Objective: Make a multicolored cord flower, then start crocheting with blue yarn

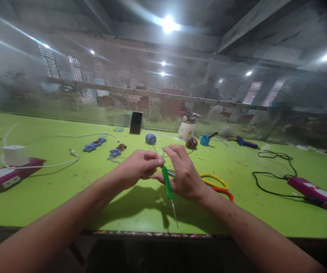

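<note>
Above the front of the table, my left hand (140, 165) pinches a green-handled crochet hook (167, 183) near the upper end of its handle. The hook's thin metal shaft points down toward the table's front edge. My right hand (184, 170) is close beside it, index finger bent and thumb held lower, with a thin strand of blue yarn (154, 149) at its fingertips. The blue yarn ball (150, 138) lies just beyond the hands. Yellow-and-red-handled scissors (216, 181) lie partly hidden behind my right wrist. Any stitches between the fingers are too small to make out.
Blue crocheted pieces (94, 145) lie left; a multicoloured yarn ball (191, 142), blue tape (205, 140) and a patterned bottle (186, 127) stand behind. A phone (135, 123) leans at the back. Power strips (315, 194) and cables lie at both sides, a glue gun (247, 142) at right.
</note>
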`<move>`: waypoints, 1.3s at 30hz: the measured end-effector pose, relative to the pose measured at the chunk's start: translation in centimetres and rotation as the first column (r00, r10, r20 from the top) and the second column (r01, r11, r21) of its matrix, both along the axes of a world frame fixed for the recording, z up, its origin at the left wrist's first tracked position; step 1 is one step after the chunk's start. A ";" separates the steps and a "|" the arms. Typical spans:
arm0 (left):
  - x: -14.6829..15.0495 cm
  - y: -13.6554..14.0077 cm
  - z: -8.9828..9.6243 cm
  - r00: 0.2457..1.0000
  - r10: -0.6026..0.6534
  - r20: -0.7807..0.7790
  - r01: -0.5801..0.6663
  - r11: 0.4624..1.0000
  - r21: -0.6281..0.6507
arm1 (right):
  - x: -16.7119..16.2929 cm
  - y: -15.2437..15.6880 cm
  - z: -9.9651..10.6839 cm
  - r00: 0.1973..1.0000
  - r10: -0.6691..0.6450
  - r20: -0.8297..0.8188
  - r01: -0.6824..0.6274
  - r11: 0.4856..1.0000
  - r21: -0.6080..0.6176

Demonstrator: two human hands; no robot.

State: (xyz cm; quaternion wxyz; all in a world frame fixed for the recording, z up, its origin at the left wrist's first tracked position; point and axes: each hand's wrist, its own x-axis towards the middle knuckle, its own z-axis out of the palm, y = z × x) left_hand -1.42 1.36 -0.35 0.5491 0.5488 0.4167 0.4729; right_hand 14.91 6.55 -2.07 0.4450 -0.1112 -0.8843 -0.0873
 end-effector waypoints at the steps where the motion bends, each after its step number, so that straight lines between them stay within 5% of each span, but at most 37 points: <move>1: 0.1 0.0 0.0 1.000 -0.006 -0.009 0.006 1.000 -0.005 | -0.1 0.0 0.0 1.000 0.019 0.009 -0.019 1.000 -0.007; 8: 0.4 -0.1 -0.1 1.000 -0.005 -0.010 0.005 1.000 -0.022 | 0.0 0.0 -0.1 0.996 -0.052 0.075 0.066 0.980 -0.190; 13: -0.1 0.1 0.2 0.999 0.031 -0.018 -0.031 1.000 -0.001 | 0.3 -0.7 -0.4 0.973 -0.232 0.004 0.232 0.972 0.044; 18: -0.7 0.1 0.4 1.000 -0.017 -0.018 0.017 1.000 0.008 | 0.2 -1.5 -0.7 0.971 -0.237 -0.028 0.239 0.958 0.156; 25: -1.7 -0.2 0.8 0.975 -0.201 0.095 0.197 0.979 0.051 | 0.3 -1.4 -0.4 0.994 0.005 -0.107 -0.016 0.995 -0.099; 31: -1.8 -0.4 1.2 0.963 -0.241 0.122 0.231 0.969 0.086 | 1.0 -1.8 0.5 0.970 0.145 -0.192 -0.192 0.950 -0.248; 39: -2.1 -0.7 1.3 0.949 -0.291 0.124 0.283 0.956 0.081 | 2.2 -2.1 2.7 0.971 0.183 -0.155 -0.231 0.888 -0.399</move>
